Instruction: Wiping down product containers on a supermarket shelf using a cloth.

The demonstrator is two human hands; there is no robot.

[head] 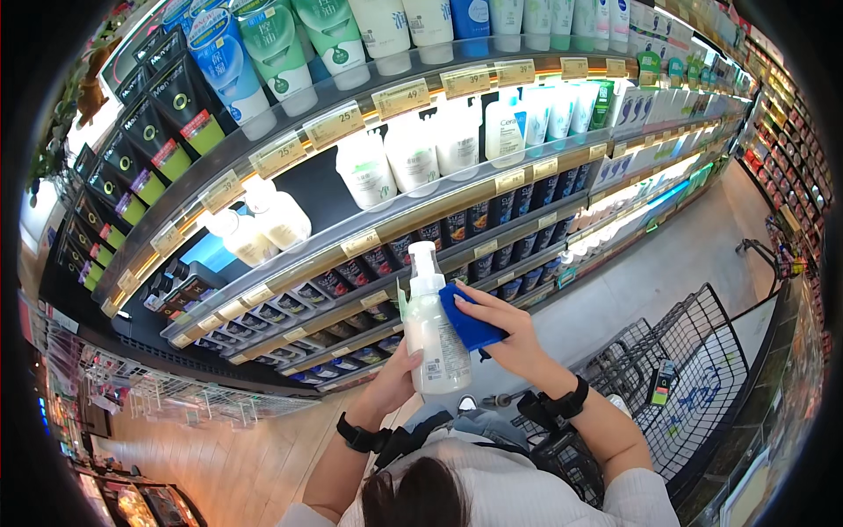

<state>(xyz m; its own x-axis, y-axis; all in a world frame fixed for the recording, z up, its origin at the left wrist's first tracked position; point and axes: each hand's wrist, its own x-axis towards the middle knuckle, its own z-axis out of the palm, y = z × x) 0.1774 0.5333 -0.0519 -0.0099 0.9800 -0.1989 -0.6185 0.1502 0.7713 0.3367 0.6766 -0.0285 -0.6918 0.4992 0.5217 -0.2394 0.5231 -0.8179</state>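
Observation:
My left hand (395,379) holds a white plastic pump bottle (438,349) by its lower left side, in front of my body. The bottle stands nearly upright, with a clear cap over its white pump head and printed text on its side. In my right hand (507,326) is a folded blue cloth (469,323), which lies against the bottle's upper right side, just below the neck. Similar white pump bottles (411,158) stand on the lit shelf ahead, and two more (260,230) are further left on it.
A curved store shelf (395,230) with price tags spans the view ahead, holding tubes (323,39), dark bottles and boxes. Black tubes (158,125) line its left end. A black wire shopping cart (698,369) is at my right. Wire racks (191,395) are at the lower left.

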